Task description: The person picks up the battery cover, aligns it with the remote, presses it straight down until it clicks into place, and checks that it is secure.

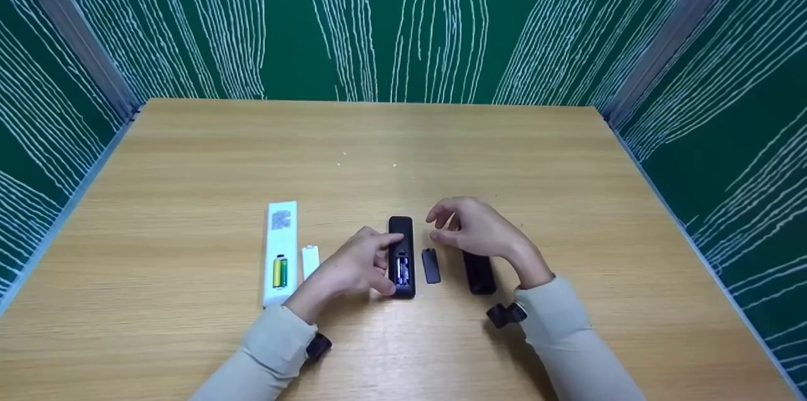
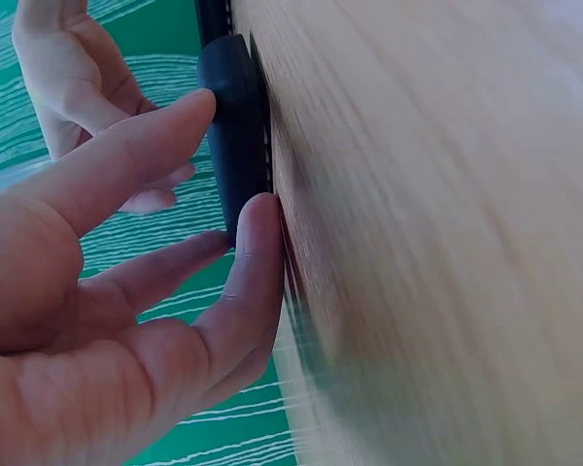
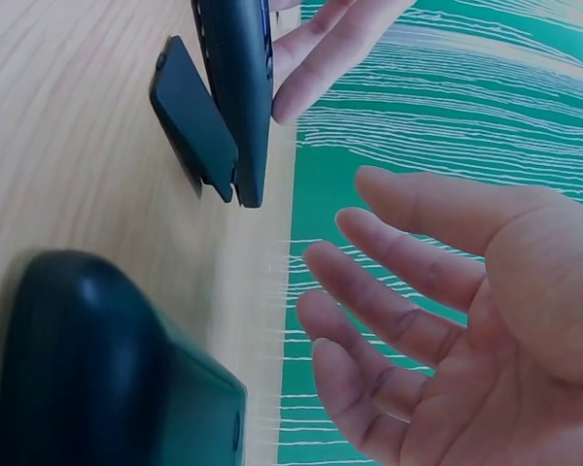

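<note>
A black remote control (image 1: pixel 401 224) lies back side up with its battery bay uncovered; battery-like shapes (image 1: pixel 402 270) show in it. My left hand (image 1: pixel 356 265) holds this remote, thumb at the near end and index finger on the upper back. Just right of it lies a small black battery cover (image 1: pixel 431 265). My right hand (image 1: pixel 476 226) hovers above the table with loosely bent fingers and nothing in them. Partly hidden below that hand is a glossy black oblong object (image 1: pixel 481 278), also seen large in the right wrist view.
To the left lies a white remote control (image 1: pixel 274 246) with a yellow and a green battery (image 1: pixel 280 272) in its open bay. A white battery cover (image 1: pixel 310 260) sits beside it, near my left wrist. Tiny white specks dot the wooden table (image 1: pixel 378 130); green patterned walls surround it.
</note>
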A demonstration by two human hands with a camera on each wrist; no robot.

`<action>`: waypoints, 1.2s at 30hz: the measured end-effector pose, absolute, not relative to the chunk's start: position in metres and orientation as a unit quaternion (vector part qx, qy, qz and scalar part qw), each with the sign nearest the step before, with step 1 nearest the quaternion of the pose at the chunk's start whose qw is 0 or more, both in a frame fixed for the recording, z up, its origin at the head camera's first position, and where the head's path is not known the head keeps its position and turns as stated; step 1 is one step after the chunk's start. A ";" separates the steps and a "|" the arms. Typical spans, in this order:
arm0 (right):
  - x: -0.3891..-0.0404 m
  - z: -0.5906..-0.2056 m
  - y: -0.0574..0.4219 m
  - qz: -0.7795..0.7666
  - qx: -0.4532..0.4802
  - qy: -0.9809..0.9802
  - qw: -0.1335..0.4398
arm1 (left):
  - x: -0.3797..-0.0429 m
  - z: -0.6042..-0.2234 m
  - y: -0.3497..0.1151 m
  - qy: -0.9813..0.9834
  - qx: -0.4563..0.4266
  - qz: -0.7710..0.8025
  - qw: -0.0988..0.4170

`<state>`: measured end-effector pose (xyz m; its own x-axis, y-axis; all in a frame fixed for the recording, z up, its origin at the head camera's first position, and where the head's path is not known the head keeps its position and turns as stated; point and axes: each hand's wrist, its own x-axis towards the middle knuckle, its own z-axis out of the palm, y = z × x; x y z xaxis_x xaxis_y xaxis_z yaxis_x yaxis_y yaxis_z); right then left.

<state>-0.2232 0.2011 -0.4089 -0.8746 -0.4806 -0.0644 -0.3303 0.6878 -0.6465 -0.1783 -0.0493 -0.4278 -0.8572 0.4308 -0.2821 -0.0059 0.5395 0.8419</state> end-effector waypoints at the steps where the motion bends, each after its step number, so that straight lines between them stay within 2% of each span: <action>1: -0.223 -0.409 0.201 -0.326 -0.225 0.911 0.115 | -0.178 -0.428 -0.049 0.845 0.124 0.464 0.236; 36: -0.216 -0.426 0.188 -0.254 -0.241 0.924 0.156 | -0.178 -0.429 -0.047 0.835 0.105 0.482 0.244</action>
